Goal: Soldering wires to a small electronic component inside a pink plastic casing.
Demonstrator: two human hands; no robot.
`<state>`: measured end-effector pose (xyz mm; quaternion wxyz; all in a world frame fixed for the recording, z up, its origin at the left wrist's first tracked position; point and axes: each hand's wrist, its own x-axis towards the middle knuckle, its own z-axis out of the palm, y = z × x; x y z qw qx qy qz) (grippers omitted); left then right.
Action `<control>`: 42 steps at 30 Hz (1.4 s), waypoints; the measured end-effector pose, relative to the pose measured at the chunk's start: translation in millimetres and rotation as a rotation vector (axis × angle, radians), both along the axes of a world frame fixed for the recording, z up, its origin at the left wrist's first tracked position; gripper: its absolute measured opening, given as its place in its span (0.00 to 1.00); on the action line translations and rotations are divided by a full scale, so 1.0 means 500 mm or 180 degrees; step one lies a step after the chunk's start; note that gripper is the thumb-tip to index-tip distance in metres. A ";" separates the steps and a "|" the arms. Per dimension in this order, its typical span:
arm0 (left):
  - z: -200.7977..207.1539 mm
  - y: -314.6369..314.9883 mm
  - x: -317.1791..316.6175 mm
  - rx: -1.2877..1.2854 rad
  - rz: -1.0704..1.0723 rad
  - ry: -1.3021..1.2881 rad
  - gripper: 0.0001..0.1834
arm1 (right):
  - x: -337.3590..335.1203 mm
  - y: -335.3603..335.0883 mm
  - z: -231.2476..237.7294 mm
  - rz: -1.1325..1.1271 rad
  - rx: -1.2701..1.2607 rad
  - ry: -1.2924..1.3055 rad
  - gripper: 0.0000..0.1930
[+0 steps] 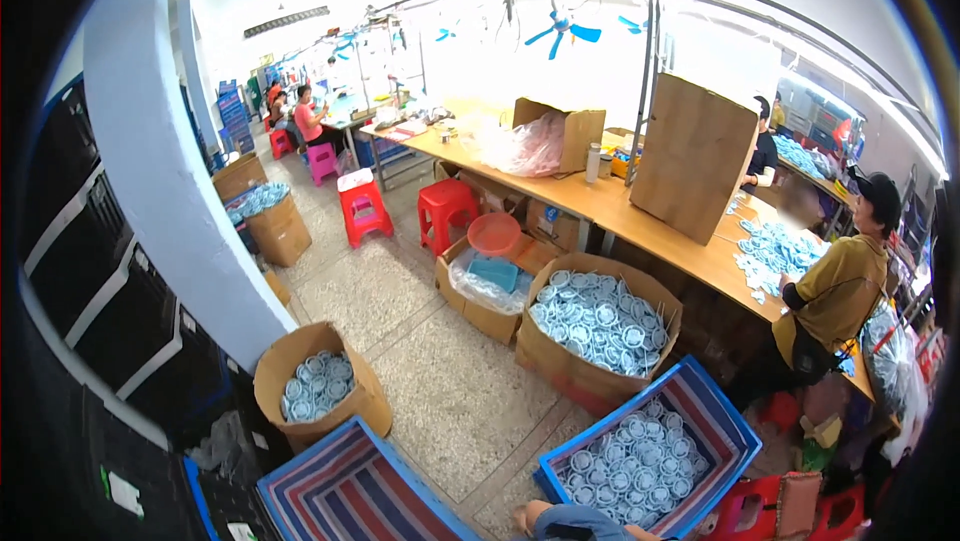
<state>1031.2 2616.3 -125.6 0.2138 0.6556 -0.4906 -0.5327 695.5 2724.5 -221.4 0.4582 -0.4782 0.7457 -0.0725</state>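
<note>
At the lower edge, my left hand shows only in small part, beside the near left corner of a blue crate. Its fingers are too cut off to read. A bit of skin at the bottom edge may be my right hand; no fingers show there. Between them is grey-blue cloth. The crate has a red, white and blue striped lining and holds many light-blue round plastic parts. To the left stands a second crate, its striped lining bare.
Cardboard boxes of similar parts stand ahead and left. A long wooden table runs along the right, where a person in a mustard top stands by a pile of parts. Red stools, a pillar and black crates flank the floor.
</note>
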 end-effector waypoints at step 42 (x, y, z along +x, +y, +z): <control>0.876 -0.972 -1.454 -0.5609 -0.4884 0.2223 0.06 | 0.113 -0.539 -0.017 -0.5496 0.0230 0.0047 0.16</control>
